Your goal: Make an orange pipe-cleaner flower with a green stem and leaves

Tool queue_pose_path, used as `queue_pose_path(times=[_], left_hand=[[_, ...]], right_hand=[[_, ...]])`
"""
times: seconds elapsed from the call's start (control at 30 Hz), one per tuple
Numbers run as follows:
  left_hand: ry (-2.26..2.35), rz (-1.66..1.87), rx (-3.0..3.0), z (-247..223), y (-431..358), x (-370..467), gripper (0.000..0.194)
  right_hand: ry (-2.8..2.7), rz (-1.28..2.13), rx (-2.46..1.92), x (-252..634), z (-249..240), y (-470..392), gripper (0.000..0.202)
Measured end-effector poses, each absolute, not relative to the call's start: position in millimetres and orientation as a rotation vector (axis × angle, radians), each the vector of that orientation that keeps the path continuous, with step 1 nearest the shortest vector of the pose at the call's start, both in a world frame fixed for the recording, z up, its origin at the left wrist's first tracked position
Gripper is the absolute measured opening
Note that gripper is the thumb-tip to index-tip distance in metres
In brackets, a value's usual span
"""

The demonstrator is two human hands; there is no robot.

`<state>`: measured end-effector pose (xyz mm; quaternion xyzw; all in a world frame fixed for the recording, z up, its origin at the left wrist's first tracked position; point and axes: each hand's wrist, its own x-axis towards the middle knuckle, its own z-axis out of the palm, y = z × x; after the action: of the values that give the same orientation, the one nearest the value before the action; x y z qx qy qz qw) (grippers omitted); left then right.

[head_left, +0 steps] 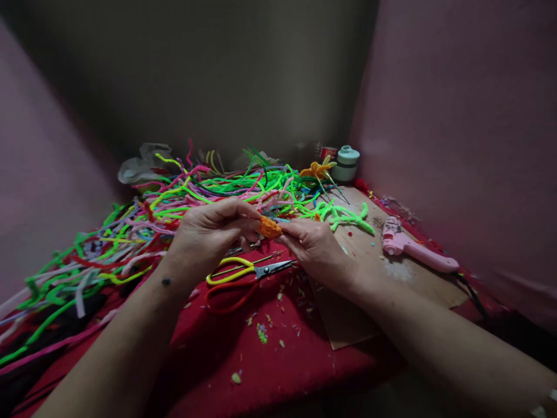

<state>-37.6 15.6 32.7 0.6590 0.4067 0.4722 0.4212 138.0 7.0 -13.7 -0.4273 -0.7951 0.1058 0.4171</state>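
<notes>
Two-hand grip pinching one orange chenille piece [270,227], left hand [209,232], right hand [315,247], one pair of scissors [248,271]

Readable text: none can be made out on anything in view.
Small red container [329,152], far right beside the pale green jar [347,164]: a light band is shown on it, but it is too small and blurred to be read.
Pale green jar: no lettering is seen on its lid or wall.
Pink glue gun [415,247], right on the cardboard sheet [391,278]: no brand or marking can be told on its body.
Scissors [248,273], near centre on the red cloth [270,360]: no stamp is legible on the blades or handles.
</notes>
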Motion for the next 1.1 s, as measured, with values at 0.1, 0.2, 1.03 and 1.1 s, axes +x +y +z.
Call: queue_pose_path(times=[0.1, 0.2, 1.03, 1.1], left_hand=[[0.996, 1.165, 1.671, 30.6, 15.5, -36.4, 0.004], [1.002, 1.181, 1.742, 29.7, 14.6, -35.3, 0.003], [0.938, 1.175, 1.740, 28.2, 16.2, -37.2, 0.030], [1.002, 1.119, 1.727, 29.2, 16.0, -38.0, 0.027]], right_hand=[[-1.952, 0.356, -1.126, 138.9, -11.6, 6.8, 0.017], [-1.890, 0.487, -1.154, 138.9, -9.9, 8.2, 0.016], [-2.132, -0.076, -0.875, 148.0, -37.1, 27.8, 0.024], [-2.127, -0.169, -0.867, 148.9, -38.8, 27.7, 0.024]])
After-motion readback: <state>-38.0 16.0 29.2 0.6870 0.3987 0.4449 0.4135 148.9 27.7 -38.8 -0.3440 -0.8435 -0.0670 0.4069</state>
